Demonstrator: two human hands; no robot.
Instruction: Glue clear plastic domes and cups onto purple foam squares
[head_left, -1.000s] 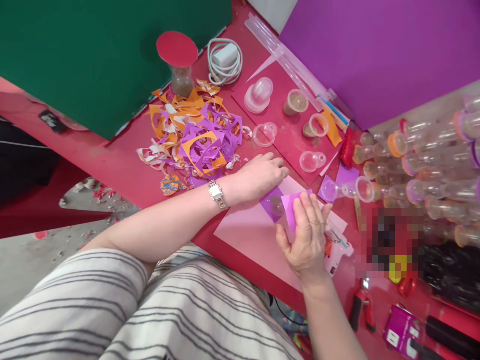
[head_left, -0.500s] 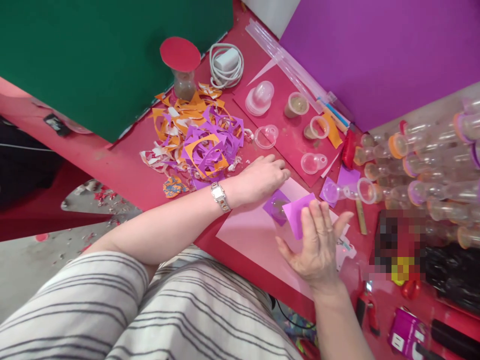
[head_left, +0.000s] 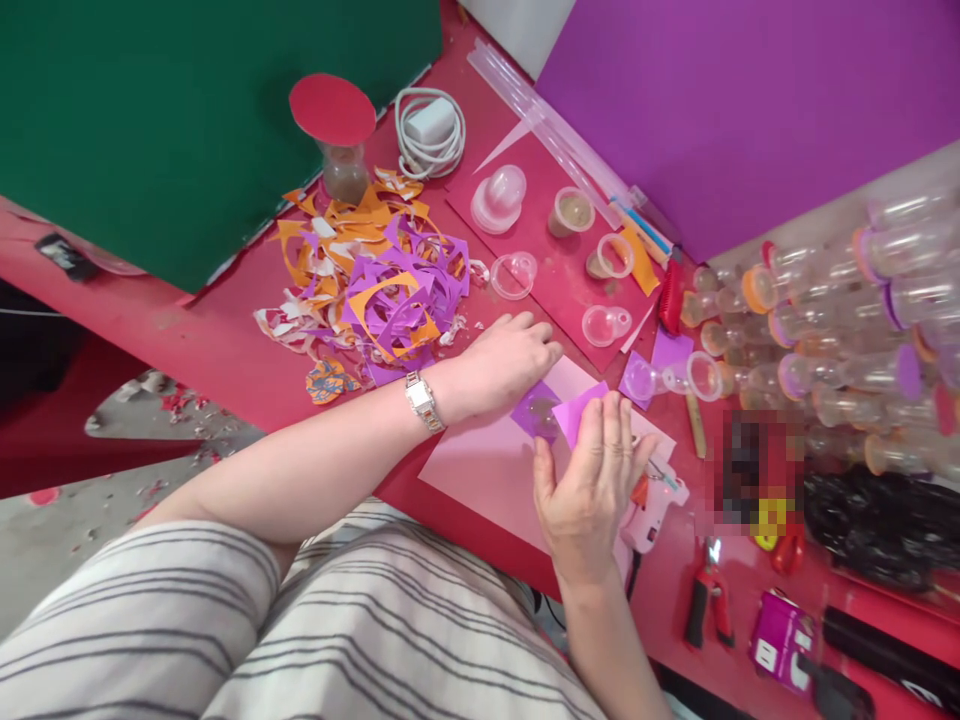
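My right hand [head_left: 589, 480] lies flat against a purple paper square [head_left: 579, 405], its fingers stretched and the thumb apart. Below and left of it is a second purple square [head_left: 529, 408], with a clear plastic cup [head_left: 543, 412] showing dimly between the two. My left hand [head_left: 510, 365], with a watch on its wrist, is just beyond that square. Its fingers curl down and their undersides are hidden, so what they grip cannot be made out. Under both hands lies a pale pink sheet [head_left: 469, 465].
Purple and orange paper scraps [head_left: 409, 290] heap up at left beside a red-topped cup piece [head_left: 334, 110]. Clear cups and lids [head_left: 499, 200] sit on a red board [head_left: 551, 270]. Joined cups [head_left: 810, 330] stack at right, near a glue gun [head_left: 652, 510] and pliers [head_left: 709, 600].
The view has shifted slightly right. My right hand has moved left and closer to my body across the sheet, uncovering the glue gun. My left hand keeps its pose.
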